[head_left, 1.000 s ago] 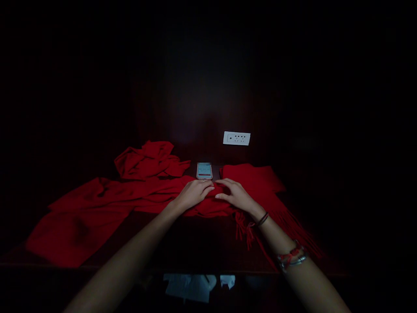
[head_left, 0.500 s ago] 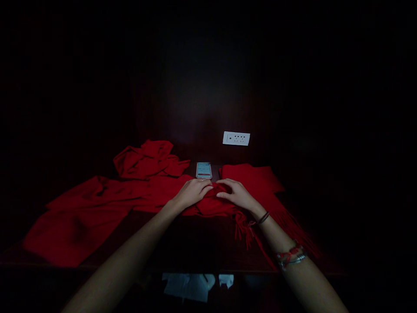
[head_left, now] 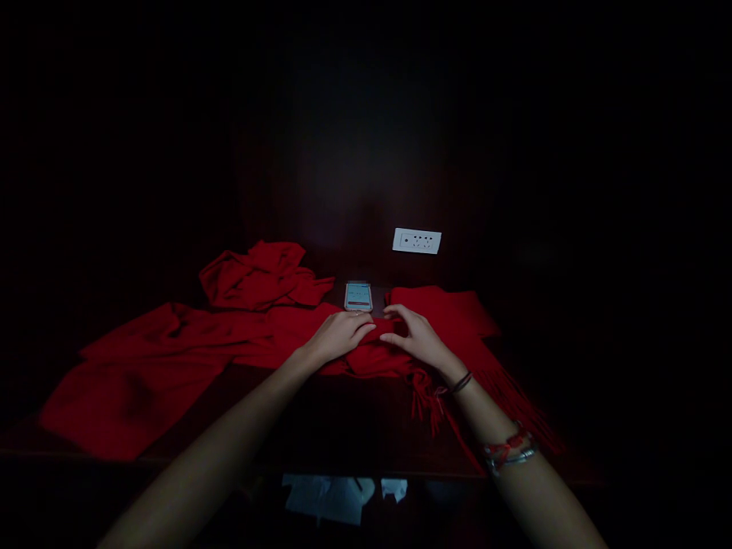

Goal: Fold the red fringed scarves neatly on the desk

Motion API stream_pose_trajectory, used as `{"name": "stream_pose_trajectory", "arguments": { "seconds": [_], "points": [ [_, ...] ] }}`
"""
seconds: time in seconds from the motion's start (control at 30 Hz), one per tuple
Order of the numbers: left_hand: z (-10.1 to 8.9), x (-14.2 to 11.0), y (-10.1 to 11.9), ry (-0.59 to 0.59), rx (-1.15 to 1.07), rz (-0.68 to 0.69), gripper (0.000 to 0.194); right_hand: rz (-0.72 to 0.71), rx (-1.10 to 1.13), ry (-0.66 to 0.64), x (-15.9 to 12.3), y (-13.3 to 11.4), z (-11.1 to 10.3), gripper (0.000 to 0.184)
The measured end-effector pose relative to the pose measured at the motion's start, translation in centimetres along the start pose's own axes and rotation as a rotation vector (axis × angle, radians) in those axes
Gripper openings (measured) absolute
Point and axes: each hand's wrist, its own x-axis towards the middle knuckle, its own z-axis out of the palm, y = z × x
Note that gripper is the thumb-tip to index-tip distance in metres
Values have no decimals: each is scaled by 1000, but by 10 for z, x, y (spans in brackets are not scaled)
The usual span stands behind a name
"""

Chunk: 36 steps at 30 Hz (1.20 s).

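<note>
A long red fringed scarf (head_left: 223, 334) lies rumpled across the dark table, its tassels gathered below my right wrist. My left hand (head_left: 341, 334) rests on the scarf's bunched part, thumb close to the fingers with cloth under and between them. Just right of it, my right hand (head_left: 416, 335) hovers at the same bunched cloth, its thumb and index finger curved and apart. The cloth shows in the gap between the two hands. The undersides of my left fingers are hidden.
A lit phone (head_left: 358, 296) stands behind my left hand. Another red cloth (head_left: 257, 274) is heaped at the back left, and a flat red fringed piece (head_left: 451, 313) lies right. The wall carries a white socket plate (head_left: 417, 241). Pale papers (head_left: 325, 497) show below the table edge (head_left: 400, 477).
My right index finger has lifted slightly and the gap to its thumb is wider. My left hand stays nearly in place on the scarf. The camera view has shifted a little.
</note>
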Motion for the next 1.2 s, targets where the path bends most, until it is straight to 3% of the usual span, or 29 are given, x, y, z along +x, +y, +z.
{"name": "stream_pose_trajectory", "arguments": {
  "seconds": [0.1,0.27,0.33,0.4,0.5,0.57,0.67,0.83,0.93,1.03,1.13,1.2],
  "points": [
    [1,0,0,-8,-1,8,28,23,-26,-71,0,-4,3,16],
    [-7,-1,-12,61,-41,-59,27,234,-135,116,2,7,-8,19],
    [-9,-1,-13,85,-82,-61,24,275,-153,114,2,11,-12,18],
    [-10,-1,-11,82,-141,-26,19,204,-115,65,2,10,-12,15],
    [-7,-2,-5,51,-207,16,13,6,-17,-11,1,2,-4,34],
    [-4,-2,-2,41,-227,16,12,-61,0,-66,1,-4,2,34],
    [-3,-1,0,42,-245,17,12,-28,-46,-102,1,-8,6,19],
    [-12,-1,-4,68,-259,-8,14,125,-93,-15,2,0,-6,19],
    [-17,-2,-7,107,-252,-44,15,216,-156,-33,1,6,-14,18],
    [-15,-3,-8,99,-246,-57,13,157,-129,-75,0,6,-14,17],
    [-9,-1,-3,43,-249,-32,12,15,-50,-70,0,1,-8,37],
    [-7,0,0,15,-257,-4,12,-31,-36,-84,0,-5,-2,34]
  ]
}}
